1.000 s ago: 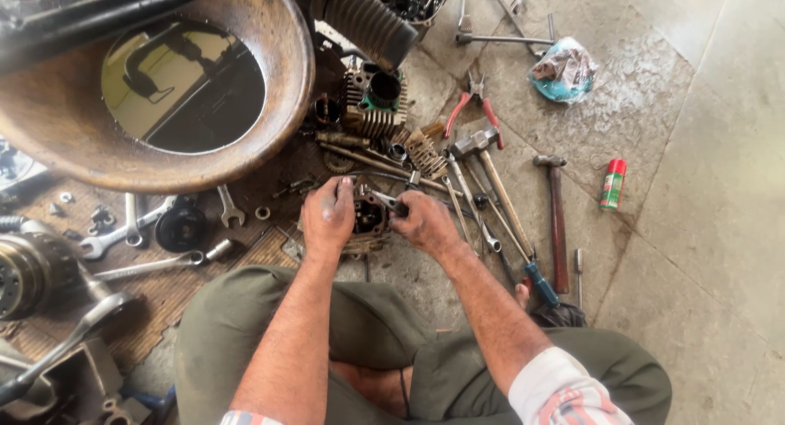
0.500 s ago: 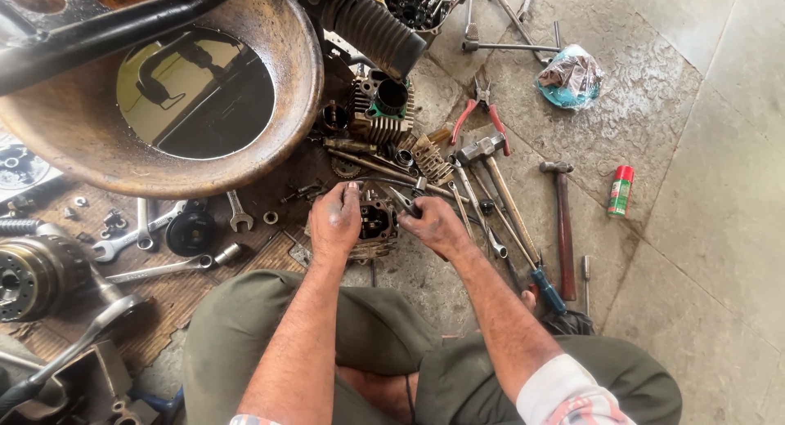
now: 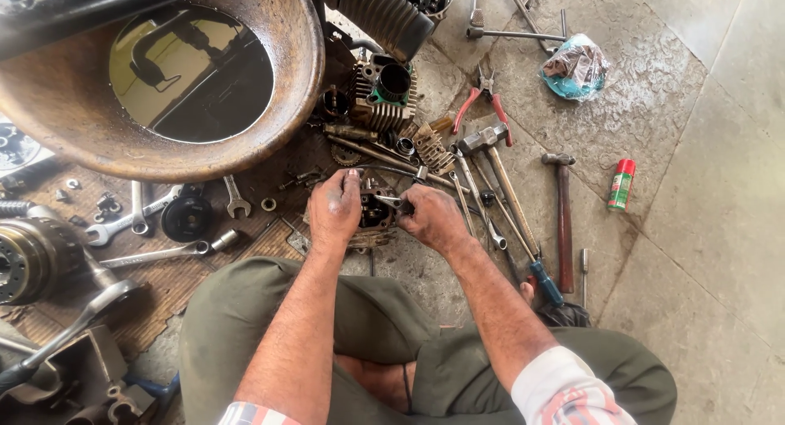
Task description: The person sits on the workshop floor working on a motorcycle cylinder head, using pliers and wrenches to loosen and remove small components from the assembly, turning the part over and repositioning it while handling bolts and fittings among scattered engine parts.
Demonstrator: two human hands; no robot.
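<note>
a person sits on the floor with legs crossed, looking down at both hands. the left hand is curled over the left side of a small dark engine part and has hold of it. the right hand is closed around a thin metal tool, and the tip of the tool pokes into the top of the engine part. the engine part sits on the floor just in front of the knees, between the two hands.

a big rusty brown bowl with dark oil in it stands up and to the left. next to the bowl is a grey engine block with fins. a few shiny spanners lie on the left, on a brown mat. a black round part rests beside them.

on the right there are red pliers, two hammers and a screwdriver with a blue handle. a small red and green can stands well apart from the hands. a crumpled bag lies near the top.
</note>
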